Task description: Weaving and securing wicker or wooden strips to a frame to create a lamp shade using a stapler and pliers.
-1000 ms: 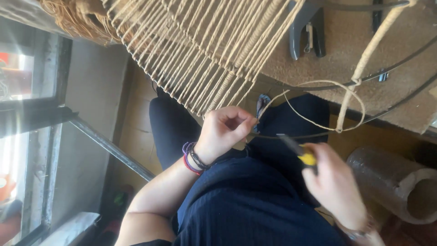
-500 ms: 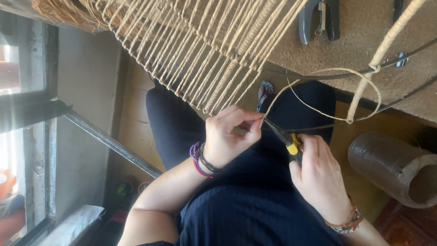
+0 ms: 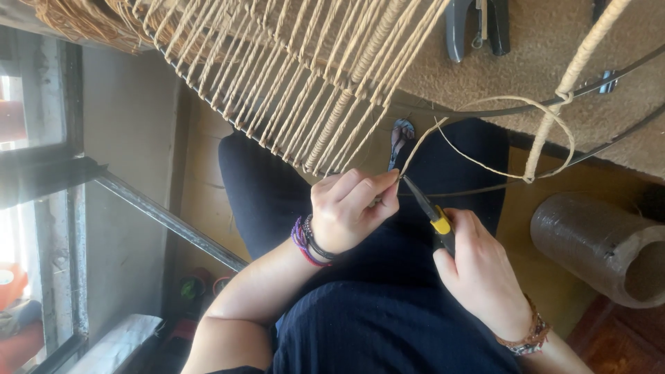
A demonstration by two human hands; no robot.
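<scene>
My left hand (image 3: 350, 208), with bracelets at the wrist, pinches a thin tan cord (image 3: 415, 149) between thumb and fingers over my lap. The cord runs up and curls into a loose loop (image 3: 547, 118) by a cord-wrapped rod (image 3: 575, 69). My right hand (image 3: 481, 273) grips a small cutting tool with a yellow and black handle (image 3: 438, 223). Its dark blade tip sits right beside the pinched cord, touching or nearly touching my left fingertips. Above hangs a wire frame strung with many tan cords (image 3: 312, 83).
A brown cardboard tube (image 3: 596, 242) lies at the right on the floor. A dark clamp-like tool (image 3: 478, 24) rests on the beige carpet at the top. A metal bar (image 3: 166, 218) and a window frame (image 3: 48, 166) stand at the left.
My right hand has come up and left with the cutting tool, bringing its blade to the cord held by my left hand. The left hand stayed in place.
</scene>
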